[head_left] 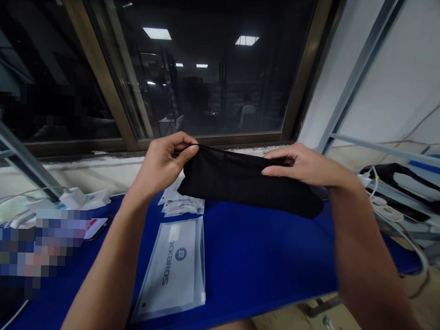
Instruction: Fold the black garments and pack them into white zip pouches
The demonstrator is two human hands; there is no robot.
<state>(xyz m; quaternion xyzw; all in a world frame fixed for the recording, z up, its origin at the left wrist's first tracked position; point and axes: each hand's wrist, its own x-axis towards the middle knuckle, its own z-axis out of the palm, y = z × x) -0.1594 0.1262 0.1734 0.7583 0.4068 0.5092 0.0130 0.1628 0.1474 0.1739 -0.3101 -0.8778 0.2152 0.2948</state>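
Black cloth (pixel 237 180) was held up over blue tbl (pixel 267 253), L corner pinched by L hand (pixel 165 157); top edge was touched by R hand (pixel 303 164), pinch couldn't be told. Cloth was lifted but not put down yet; zip bag (pixel 182 274) was seen flat nearby.

The zip bag (pixel 182 279) reads "CKBROS", its start unclear

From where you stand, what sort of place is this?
Probably some kind of workroom, judging by the black cloth in the person's left hand, the printed zip pouch on the blue table, and the ceiling lights showing in the dark window.
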